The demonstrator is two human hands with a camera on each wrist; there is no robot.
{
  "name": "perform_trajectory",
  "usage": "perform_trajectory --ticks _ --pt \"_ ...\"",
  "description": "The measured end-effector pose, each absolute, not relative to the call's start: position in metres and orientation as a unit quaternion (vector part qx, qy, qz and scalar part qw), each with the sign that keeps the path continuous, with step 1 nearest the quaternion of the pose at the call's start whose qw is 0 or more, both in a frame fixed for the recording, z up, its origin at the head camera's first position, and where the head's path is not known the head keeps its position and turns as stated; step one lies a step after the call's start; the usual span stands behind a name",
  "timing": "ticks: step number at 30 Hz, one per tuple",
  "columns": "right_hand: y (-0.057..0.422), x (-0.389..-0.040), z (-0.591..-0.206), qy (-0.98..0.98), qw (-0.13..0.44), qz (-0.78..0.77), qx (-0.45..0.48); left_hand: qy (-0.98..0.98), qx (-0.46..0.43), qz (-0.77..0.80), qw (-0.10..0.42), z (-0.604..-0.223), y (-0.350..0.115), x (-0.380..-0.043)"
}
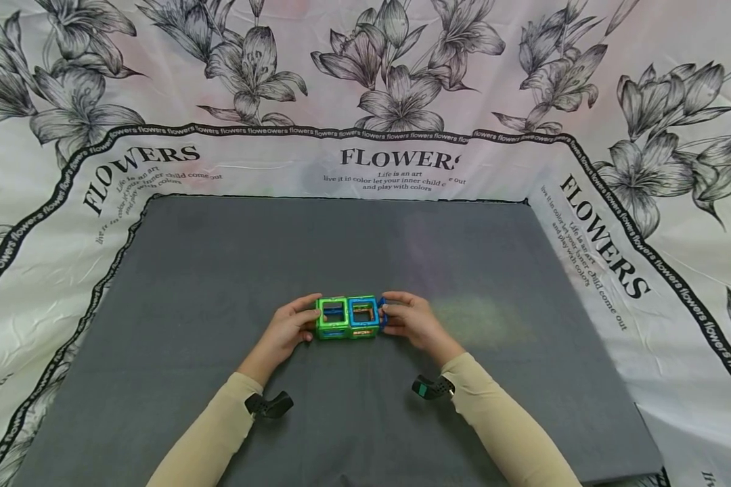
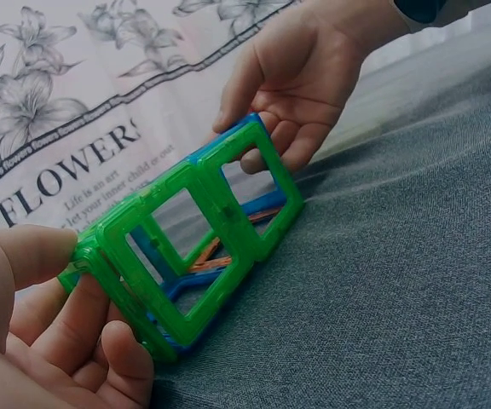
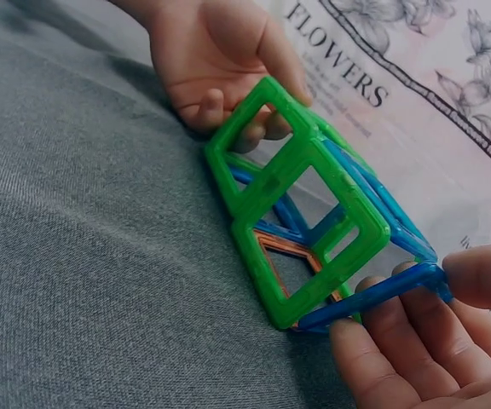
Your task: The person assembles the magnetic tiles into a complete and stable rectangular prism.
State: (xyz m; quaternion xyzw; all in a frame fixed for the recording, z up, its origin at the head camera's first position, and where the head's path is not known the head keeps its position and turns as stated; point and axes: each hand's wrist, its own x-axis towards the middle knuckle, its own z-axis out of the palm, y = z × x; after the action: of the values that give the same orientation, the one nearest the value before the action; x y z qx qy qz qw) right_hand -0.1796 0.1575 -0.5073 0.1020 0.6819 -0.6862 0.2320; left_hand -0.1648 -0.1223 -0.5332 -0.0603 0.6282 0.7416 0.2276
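Observation:
A box of see-through magnetic tiles [image 1: 348, 298], two squares long, lies on the grey cloth in front of me. Its long side in both wrist views is two green square frames [image 2: 220, 209]; blue tiles show on top and inside, and an orange tile [image 3: 284, 247] is at the bottom. My left hand [image 1: 288, 328] holds the left end, thumb on the top edge and fingers against the end. At the right end, my right hand [image 1: 415, 320] pinches a blue square tile [image 3: 369, 298] between thumb and fingers; its lower edge meets the box's corner.
Grey cloth [image 1: 280, 243] covers the tabletop around the box. A white cloth with printed flowers and lettering [image 1: 396, 159] borders it at the back and sides. Each wrist wears a black camera band [image 1: 269, 404].

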Motion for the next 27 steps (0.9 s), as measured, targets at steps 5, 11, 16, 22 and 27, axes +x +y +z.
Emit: perform_trajectory --ticks 5,11,16,22,27 --pt "0.1566 -0.1796 -0.5066 0.681 0.228 -0.689 0.102 0.627 -0.057 0.744 0.224 -0.5328 -0.1213 -0.165" --pt "0.1552 -0.1795 -0.506 0.694 0.228 -0.676 0.099 0.625 -0.055 0.745 0.226 -0.5329 -0.1217 -0.1644" --pt "0.154 -0.18 -0.5082 0.708 0.223 -0.664 0.095 0.626 -0.055 0.744 0.228 -0.5335 -0.122 -0.1642" --pt "0.1527 -0.18 -0.5097 0.723 0.22 -0.649 0.086 0.625 -0.065 0.743 0.23 -0.5338 -0.1219 -0.1653" --pt "0.1519 -0.1793 -0.509 0.725 0.223 -0.646 0.084 0.63 -0.066 0.739 0.23 -0.532 -0.1217 -0.1649"
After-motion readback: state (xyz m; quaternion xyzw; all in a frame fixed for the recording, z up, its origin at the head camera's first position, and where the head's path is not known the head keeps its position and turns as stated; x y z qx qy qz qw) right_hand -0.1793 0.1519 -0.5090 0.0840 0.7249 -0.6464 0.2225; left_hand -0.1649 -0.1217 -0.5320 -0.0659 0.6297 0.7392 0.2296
